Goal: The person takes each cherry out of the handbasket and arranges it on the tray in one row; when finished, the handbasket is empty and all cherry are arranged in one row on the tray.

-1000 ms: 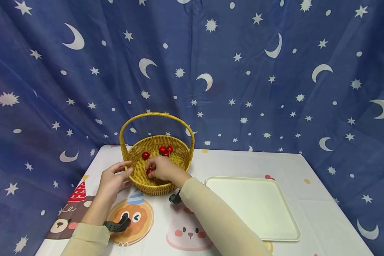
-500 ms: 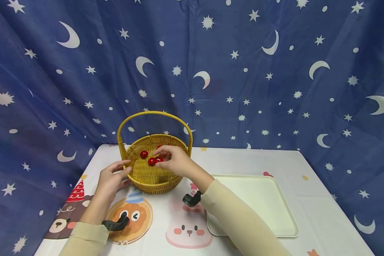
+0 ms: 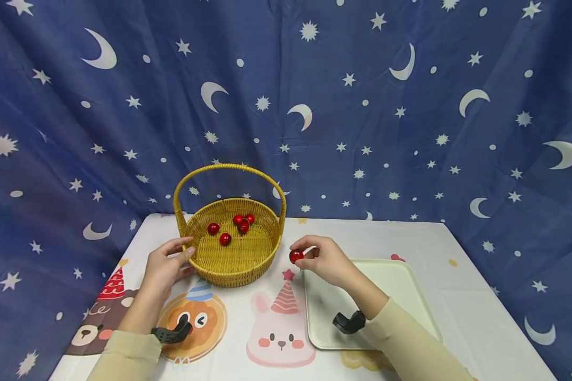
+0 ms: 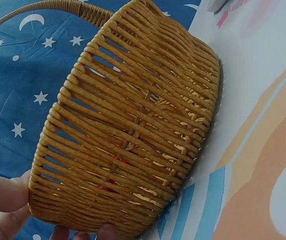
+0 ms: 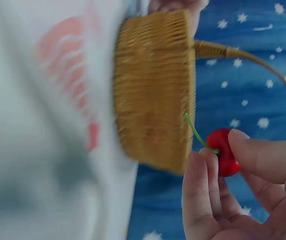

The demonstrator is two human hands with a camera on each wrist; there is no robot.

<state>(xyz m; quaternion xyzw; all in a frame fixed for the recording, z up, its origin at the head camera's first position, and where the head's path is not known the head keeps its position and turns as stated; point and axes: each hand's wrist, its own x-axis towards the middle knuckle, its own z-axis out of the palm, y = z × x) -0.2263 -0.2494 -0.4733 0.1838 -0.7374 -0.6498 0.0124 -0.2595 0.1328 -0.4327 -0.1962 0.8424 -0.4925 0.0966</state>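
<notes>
My right hand [image 3: 328, 259] pinches a red cherry [image 3: 296, 256] between thumb and fingers, right of the basket and above the tray's near-left corner area. In the right wrist view the cherry [image 5: 224, 156] shows a green stem. My left hand [image 3: 164, 264] holds the left rim of a yellow wicker basket [image 3: 233, 278], with fingers also against its outer wall in the left wrist view. Inside the basket lie several more cherries; one cherry [image 3: 225, 239] sits near the middle, another cherry [image 3: 213, 228] by the left wall, and a cluster at the back.
A cream rectangular tray [image 3: 410, 307] lies on the right, partly under my right forearm. The basket's tall arched handle [image 3: 229, 166] stands upright. A white printed tablecloth [image 3: 286, 312] covers the table, and a blue star-and-moon curtain [image 3: 333, 121] hangs behind.
My right hand has taken a cherry out of the basket and moved right with it, over to the tray's left side. My left hand has stayed at the basket's rim.
</notes>
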